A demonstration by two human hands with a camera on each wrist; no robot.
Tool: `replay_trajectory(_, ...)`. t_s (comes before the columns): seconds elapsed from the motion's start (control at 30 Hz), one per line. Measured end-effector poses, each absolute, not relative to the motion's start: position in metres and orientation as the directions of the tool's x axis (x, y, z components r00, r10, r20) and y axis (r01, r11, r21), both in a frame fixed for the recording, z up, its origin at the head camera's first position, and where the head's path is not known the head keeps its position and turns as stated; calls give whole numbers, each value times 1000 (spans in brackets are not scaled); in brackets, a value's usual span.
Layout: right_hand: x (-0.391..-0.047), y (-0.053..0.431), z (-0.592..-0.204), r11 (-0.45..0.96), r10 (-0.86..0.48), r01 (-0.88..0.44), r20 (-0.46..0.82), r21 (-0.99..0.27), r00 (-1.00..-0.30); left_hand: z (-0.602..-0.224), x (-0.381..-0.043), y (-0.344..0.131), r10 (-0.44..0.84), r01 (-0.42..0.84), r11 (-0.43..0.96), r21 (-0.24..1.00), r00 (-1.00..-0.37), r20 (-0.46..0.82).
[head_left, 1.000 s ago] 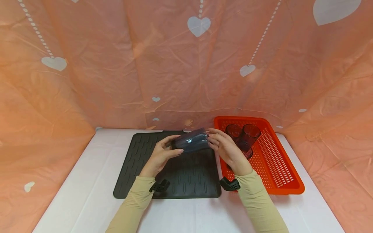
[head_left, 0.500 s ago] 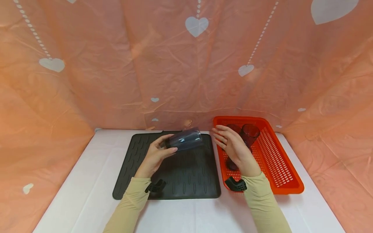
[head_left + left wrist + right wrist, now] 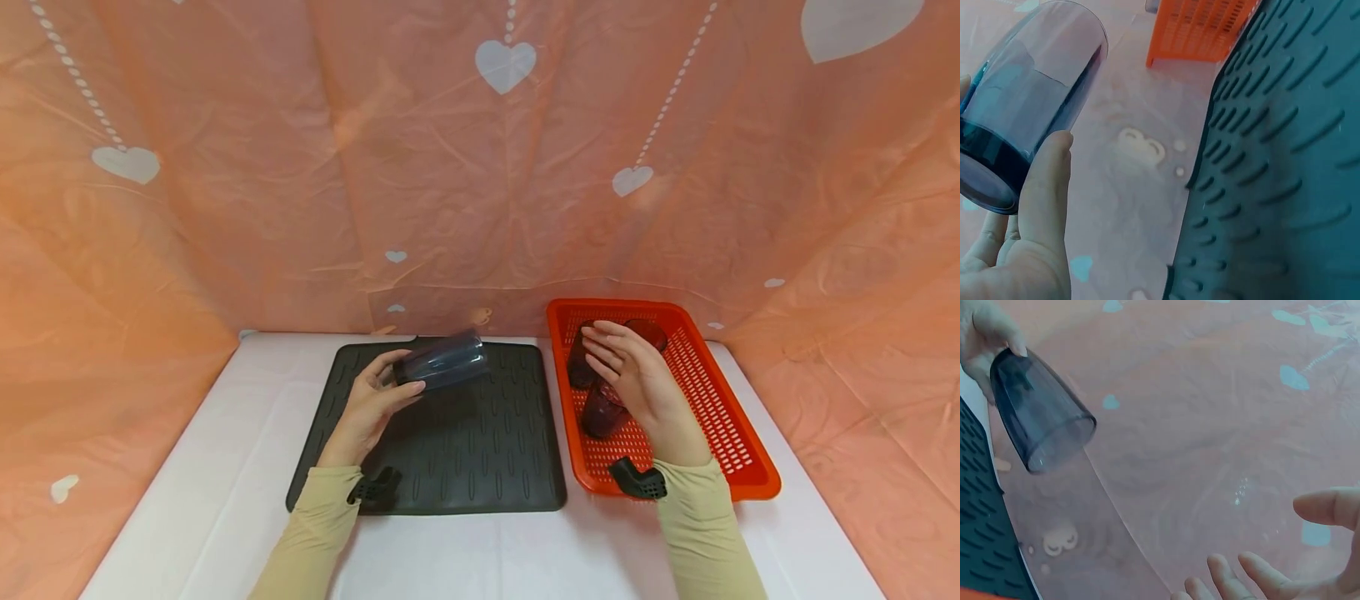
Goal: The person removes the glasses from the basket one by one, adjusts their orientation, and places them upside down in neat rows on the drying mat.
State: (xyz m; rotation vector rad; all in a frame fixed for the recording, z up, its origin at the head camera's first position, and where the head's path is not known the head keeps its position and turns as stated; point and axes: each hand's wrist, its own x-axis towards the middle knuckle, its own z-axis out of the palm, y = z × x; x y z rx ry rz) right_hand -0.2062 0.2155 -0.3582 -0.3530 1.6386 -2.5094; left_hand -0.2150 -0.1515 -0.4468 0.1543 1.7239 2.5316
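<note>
My left hand [image 3: 372,408] grips a clear dark-tinted tumbler [image 3: 444,362] near its base, tilted on its side above the mat, its mouth pointing right. In the left wrist view the thumb lies along the tumbler [image 3: 1029,87]. The black ridged mat [image 3: 480,467] lies on the table below. Over the red plastic basket [image 3: 750,454] hovers my right hand [image 3: 645,383], fingers loosely extended with nothing in them; the right wrist view shows its spread fingertips [image 3: 1260,569]. Beneath it, several dark tumblers [image 3: 602,412] lie or stand in the basket, partly hidden by the hand.
The mat and basket sit side by side on a white-covered table [image 3: 442,558]. A peach-coloured curtain [image 3: 450,167] with white hearts encloses the back and sides. The basket's raised rim stands close to the mat's right edge.
My right hand has let go of the tumbler's rim end and moved right over the basket. My left hand has carried the tumbler leftward over the mat.
</note>
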Motion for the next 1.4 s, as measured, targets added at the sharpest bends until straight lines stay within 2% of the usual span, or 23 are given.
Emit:
replay_trajectory(1.0,-199,266,-376,-477,-196,-17,125,-879,-973,-450,-203,-195,-45,3,-407,914,-999,-16)
replay_trajectory(1.4,-193,281,-375,-500,-178,-16,121,-866,-977,-451,-200,-210,-74,80,-469,880,-996,51)
